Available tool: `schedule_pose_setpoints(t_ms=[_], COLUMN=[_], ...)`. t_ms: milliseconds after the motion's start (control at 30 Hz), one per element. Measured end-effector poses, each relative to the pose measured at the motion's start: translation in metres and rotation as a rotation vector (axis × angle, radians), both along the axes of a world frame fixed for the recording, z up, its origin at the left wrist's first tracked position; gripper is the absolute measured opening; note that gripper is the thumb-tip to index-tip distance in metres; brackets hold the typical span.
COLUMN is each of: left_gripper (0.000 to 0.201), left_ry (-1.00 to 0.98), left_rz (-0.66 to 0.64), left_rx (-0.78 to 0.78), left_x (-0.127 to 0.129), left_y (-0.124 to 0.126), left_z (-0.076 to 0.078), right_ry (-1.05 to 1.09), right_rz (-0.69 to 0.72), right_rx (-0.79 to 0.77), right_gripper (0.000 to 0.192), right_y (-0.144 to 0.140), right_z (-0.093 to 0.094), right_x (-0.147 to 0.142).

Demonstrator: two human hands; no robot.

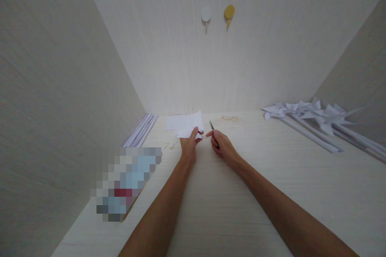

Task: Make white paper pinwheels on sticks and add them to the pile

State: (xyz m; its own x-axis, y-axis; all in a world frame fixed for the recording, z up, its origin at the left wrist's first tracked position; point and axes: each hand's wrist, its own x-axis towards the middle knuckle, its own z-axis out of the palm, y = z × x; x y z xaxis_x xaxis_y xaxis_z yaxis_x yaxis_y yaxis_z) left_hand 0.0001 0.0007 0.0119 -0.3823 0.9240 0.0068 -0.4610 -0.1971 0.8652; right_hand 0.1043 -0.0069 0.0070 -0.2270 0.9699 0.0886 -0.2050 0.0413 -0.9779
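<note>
Pinching white paper point(193, 121) with the fingers point(196, 130) of the left hand point(188, 149) near the back edge of the counter point(256, 192); gripping a pointed metal tool point(211, 125) in the right hand point(222, 144), just beside. Showing rolled paper sticks point(140, 130) toward the back left corner, paper pinwheels point(327, 115) toward the back right.

Two hands point(222, 143), two hooks point(229, 11), one blade point(211, 125), at least two sheets point(189, 122); several pinwheels point(328, 115) and rolls point(140, 130), overlapping beyond counting.

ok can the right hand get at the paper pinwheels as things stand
Probably yes: nothing visible stands between the right hand and the paper pinwheels, though it holds a pointed metal tool.
</note>
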Motion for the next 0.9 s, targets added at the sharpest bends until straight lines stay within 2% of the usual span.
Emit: schedule_pose_setpoints(t_ms=[167, 433, 633, 900], left_gripper=[0.024, 0.017, 0.022, 0.026], left_ry=[-0.107, -0.182, -0.135, -0.101], left_rz=[0.031, 0.071, 0.040, 0.019], left_rx=[0.018, -0.029, 0.003, 0.013], left_x=[-0.0019, -0.0031, -0.0010, -0.0009], left_y=[0.0010, 0.0011, 0.0015, 0.0003], left_z=[0.0022, 0.0039, 0.0025, 0.0023], right_ry=[-0.184, -0.363, -0.416, -0.370], right_rz=[0.022, 0.040, 0.037, 0.012], right_rx=[0.132, 0.219, 0.294, 0.248], right_gripper=[0.035, 0.036, 0.035, 0.035], right_y=[-0.0010, 0.0012, -0.0002, -0.0008], right_z=[-0.0032, -0.0030, -0.0003, -0.0006], right_x=[-0.0013, -0.0004, 0.0004, 0.0012])
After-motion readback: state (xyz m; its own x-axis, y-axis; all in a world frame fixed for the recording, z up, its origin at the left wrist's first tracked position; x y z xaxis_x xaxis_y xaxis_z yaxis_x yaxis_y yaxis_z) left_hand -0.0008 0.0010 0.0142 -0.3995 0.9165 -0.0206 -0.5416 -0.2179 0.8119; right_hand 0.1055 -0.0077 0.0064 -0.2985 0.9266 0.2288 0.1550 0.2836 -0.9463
